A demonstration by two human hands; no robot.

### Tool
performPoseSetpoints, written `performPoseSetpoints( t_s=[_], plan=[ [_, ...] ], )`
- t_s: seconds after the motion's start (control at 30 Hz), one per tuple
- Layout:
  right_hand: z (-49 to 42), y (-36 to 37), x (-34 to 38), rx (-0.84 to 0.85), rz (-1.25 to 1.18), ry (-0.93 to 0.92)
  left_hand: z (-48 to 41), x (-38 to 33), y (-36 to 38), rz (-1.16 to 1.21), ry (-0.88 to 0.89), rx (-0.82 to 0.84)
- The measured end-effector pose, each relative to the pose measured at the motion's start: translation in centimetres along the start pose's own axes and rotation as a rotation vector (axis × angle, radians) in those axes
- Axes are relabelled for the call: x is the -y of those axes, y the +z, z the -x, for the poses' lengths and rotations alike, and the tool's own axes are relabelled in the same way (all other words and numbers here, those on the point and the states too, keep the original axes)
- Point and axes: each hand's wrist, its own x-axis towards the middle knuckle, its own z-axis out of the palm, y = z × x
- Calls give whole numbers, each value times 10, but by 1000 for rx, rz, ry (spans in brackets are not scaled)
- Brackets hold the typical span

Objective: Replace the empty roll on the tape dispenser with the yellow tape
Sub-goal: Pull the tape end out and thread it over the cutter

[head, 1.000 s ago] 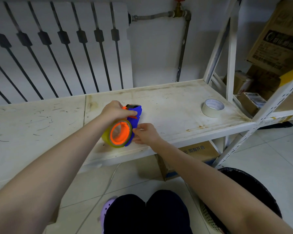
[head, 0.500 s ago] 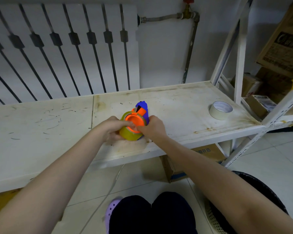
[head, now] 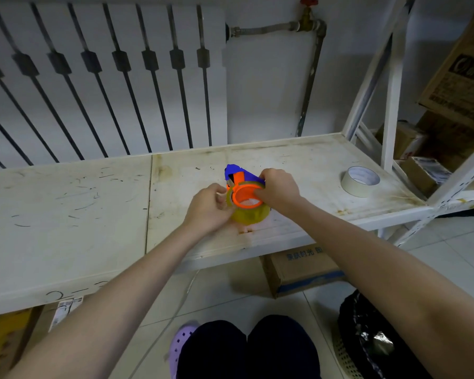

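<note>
The blue tape dispenser [head: 237, 172] lies on its side on the white shelf [head: 66, 214], its orange hub [head: 244, 196] facing up. The yellow tape roll [head: 251, 216] sits around that hub. My left hand [head: 210, 212] pinches the roll's left edge, where a loose strip of tape end shows. My right hand [head: 278, 188] grips the dispenser from the right, fingers over the hub's rim. The empty whitish roll [head: 360, 181] lies flat on the shelf, far to the right of both hands.
A radiator stands behind the shelf. White shelf uprights [head: 391, 86] and cardboard boxes [head: 460, 72] fill the right side. A box [head: 298, 269] sits under the shelf, and a black-lined bin [head: 372, 340] stands on the tiled floor at lower right.
The dispenser went from upright in my left hand to lying on its side with the hub up. My right hand moved over its right side; my left shifted to the roll's left edge.
</note>
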Motion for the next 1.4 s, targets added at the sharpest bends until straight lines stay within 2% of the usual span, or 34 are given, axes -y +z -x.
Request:
performPoseSetpoints(
  t_s=[0.07,0.13,0.27,0.5,0.7,0.83,1.0,1.17,1.3,1.4],
  plan=[
    [0,3,-3,9,21,-5,1,5,3,-72,155,-4],
    [1,6,-6,19,22,-3,1,9,7,-148,214,50],
    [2,10,-13,15,5,1,0,11,15,-236,246,102],
    [6,11,-20,30,-1,-3,0,12,19,-279,302,94],
    [8,12,-27,51,-108,49,-1,10,21,-315,342,47],
    [6,7,-24,81,-99,-10,-1,9,18,-384,414,53],
    [-11,3,-15,30,18,-108,-1,12,14,-428,483,4],
    [-22,3,-30,-29,-116,106,2,16,14,-342,435,-60],
    [-17,0,-57,-126,-311,271,0,10,22,-296,374,-7],
    [-13,-12,-79,-194,-364,338,-1,0,30,-340,296,44]
  ],
)
